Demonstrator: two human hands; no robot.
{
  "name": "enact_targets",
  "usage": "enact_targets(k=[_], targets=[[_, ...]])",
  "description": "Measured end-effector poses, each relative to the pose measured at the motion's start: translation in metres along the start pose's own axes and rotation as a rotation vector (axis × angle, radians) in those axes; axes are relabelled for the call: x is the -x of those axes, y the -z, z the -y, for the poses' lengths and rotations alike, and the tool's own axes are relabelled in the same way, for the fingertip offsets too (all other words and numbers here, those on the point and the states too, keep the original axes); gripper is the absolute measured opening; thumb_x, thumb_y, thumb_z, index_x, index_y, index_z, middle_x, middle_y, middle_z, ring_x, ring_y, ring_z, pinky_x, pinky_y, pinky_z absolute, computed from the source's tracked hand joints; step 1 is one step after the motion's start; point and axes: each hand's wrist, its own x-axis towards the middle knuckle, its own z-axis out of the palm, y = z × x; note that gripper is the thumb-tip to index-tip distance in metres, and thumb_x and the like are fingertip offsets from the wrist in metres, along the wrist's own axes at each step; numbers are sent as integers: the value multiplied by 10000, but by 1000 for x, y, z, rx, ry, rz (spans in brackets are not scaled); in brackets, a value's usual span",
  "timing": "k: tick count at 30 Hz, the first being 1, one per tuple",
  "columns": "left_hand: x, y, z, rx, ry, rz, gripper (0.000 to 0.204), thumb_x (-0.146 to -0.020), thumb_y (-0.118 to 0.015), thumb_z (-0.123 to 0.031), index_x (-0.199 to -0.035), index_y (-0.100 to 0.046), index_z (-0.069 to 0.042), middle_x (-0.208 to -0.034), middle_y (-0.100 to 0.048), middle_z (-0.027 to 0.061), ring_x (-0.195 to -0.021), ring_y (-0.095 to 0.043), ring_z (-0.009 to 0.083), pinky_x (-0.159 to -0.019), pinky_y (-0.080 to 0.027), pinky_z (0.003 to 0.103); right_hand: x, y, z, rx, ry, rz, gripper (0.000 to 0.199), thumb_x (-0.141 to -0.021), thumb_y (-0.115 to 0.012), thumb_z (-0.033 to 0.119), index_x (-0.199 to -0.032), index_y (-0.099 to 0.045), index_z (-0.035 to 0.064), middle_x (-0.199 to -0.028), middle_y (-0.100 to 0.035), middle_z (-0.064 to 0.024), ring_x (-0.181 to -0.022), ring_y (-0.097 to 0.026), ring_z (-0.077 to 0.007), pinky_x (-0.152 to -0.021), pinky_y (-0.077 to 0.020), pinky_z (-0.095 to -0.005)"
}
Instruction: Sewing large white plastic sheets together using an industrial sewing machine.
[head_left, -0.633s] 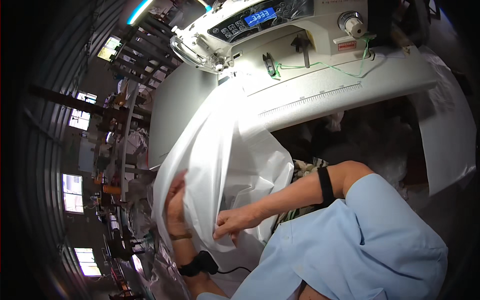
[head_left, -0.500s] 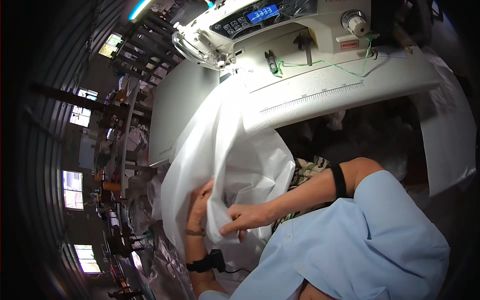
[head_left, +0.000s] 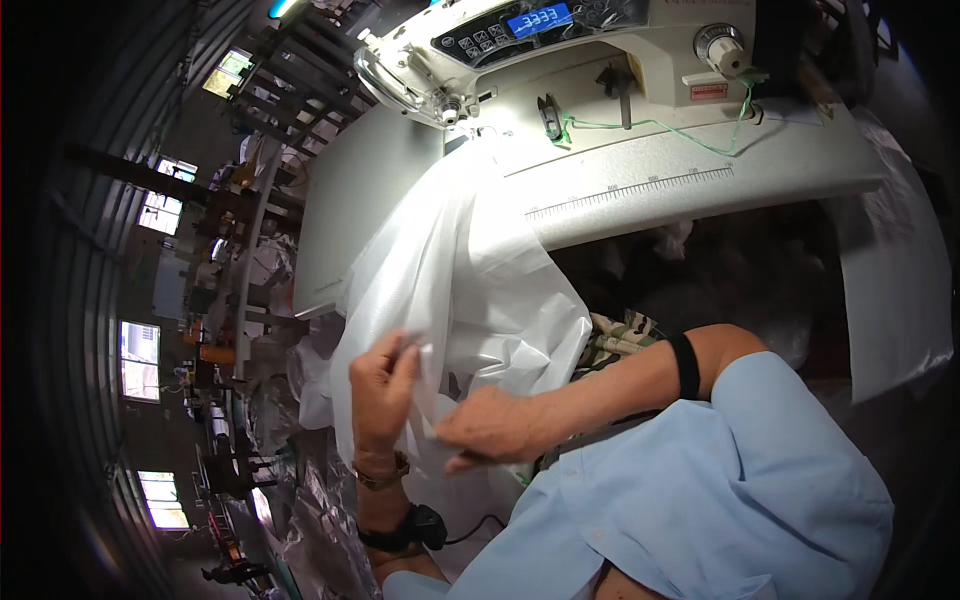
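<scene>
White fabric spills from under the needle of the sewing machine at the far side, off the worktop and down into the person's lap. In the head view both hands have shifted — the left hand has risen, its fingers now pinching the cloth's near edge, and the right hand has closed in beside it, fingers curled onto the same fold. That suggests the edge is being gathered and lined up.
</scene>
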Motion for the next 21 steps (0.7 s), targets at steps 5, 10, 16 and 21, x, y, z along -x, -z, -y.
enact_targets(k=[5, 10, 16, 21], targets=[[-28, 17, 21, 182, -33, -308, 191, -994, -544, -111, -932, -643, 40, -786, -605, -31, -709, -500, 27, -625, -423, 202, -18, 46, -79, -275, -285, -635, 324, -936, -602, 261, -1170, -598, 37, -893, -679, -129, -826, -665, -238, -716, -511, -364], [-60, 34, 12, -35, -204, -533, 246, -1003, -560, -151, -854, -618, 37, -694, -474, -60, -648, -373, 31, -554, -327, 217, -43, 127, -121, -612, -588, -912, 506, -960, -533, 153, -1347, -373, -131, -1215, -556, -233, -972, -672, -256, -731, -576, -323], [-80, 49, 5, -63, -294, -502, 268, -1004, -575, -190, -840, -633, 13, -699, -516, -60, -649, -415, 30, -567, -357, 211, -73, 168, -155, -1159, -714, -976, 285, -920, -533, 63, -1150, -468, -92, -1102, -560, -193, -793, -709, -274, -611, -619, -389], [-75, 49, 6, -39, -281, -503, 271, -1001, -576, -189, -830, -615, 17, -681, -503, -40, -645, -417, 49, -577, -363, 229, -71, 149, -160, -1217, -725, -858, 126, -909, -617, 100, -836, -540, 33, -760, -574, -61, -657, -635, -170, -617, -611, -354]])
